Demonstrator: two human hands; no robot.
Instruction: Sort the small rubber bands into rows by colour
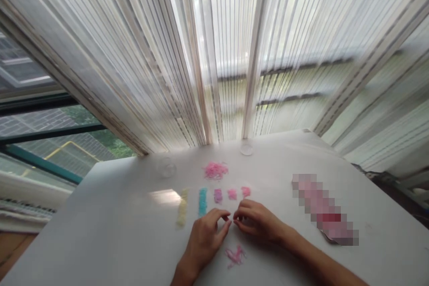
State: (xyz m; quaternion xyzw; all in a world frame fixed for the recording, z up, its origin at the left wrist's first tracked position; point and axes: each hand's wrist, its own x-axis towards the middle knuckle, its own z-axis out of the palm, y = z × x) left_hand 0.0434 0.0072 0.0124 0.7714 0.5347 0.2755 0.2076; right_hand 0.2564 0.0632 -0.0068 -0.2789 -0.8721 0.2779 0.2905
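My left hand (208, 232) and my right hand (257, 220) face each other low over the white table, fingertips almost touching. Both are closed in a pinch; whatever lies between the fingertips is too small to make out. Just beyond them runs a row of small, thin, strip-like pieces grouped by colour: a yellow strip (182, 209), a blue strip (203, 202), a purple patch (218, 195), a pink patch (232, 194) and a second pink patch (246, 191). Nearer to me, below the hands, lies a loose little heap of pink pieces (236, 255).
Behind the row sits a larger pink pile (215, 170). A clear round container (166, 168) and a clear round lid or dish (246, 149) stand near the back edge. A blurred-out pink oblong (323, 210) lies at right. Striped curtains (167, 53) hang behind the table (110, 232).
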